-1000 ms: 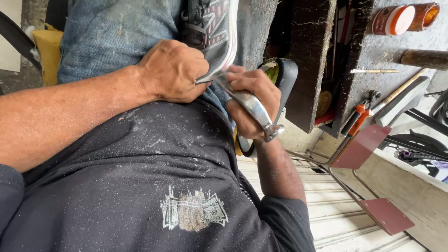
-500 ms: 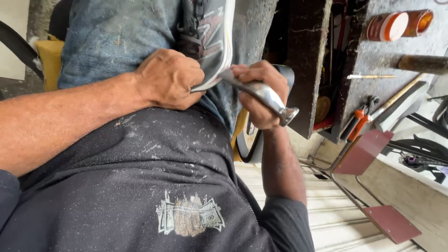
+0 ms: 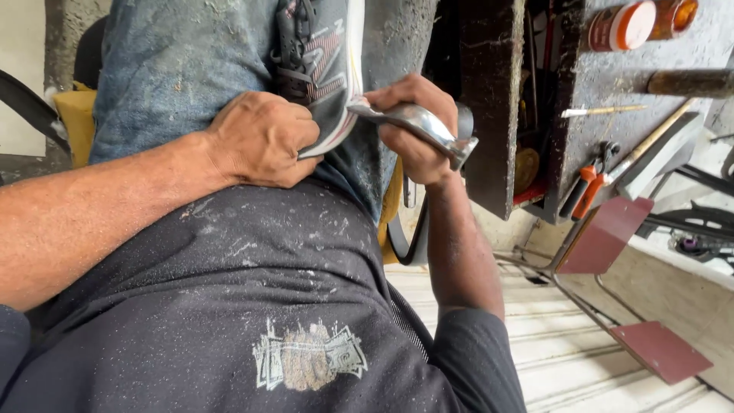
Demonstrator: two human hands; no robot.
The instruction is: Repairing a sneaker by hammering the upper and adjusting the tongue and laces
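Head view: left hand (image 3: 260, 138) clamps the grey sneaker (image 3: 325, 69) against the lap, while right hand (image 3: 409, 126) (fist closed) grips a metal tool (image 3: 417, 122) touching its sole edge.

Only 1 camera covers this spot, worn on the person's head and tipped steeply down along their own chest, so the dusty dark shirt (image 3: 252, 306) fills the lower half of the frame. It sits very near the work: the left hand (image 3: 260, 141) and right hand (image 3: 413, 126) meet at the grey shoe (image 3: 329, 69) just above the middle. The view is rolled, so the workbench (image 3: 612, 92) with its tools hangs along the upper right and the pale floor (image 3: 581, 359) slants across the lower right. No second view overlaps it.
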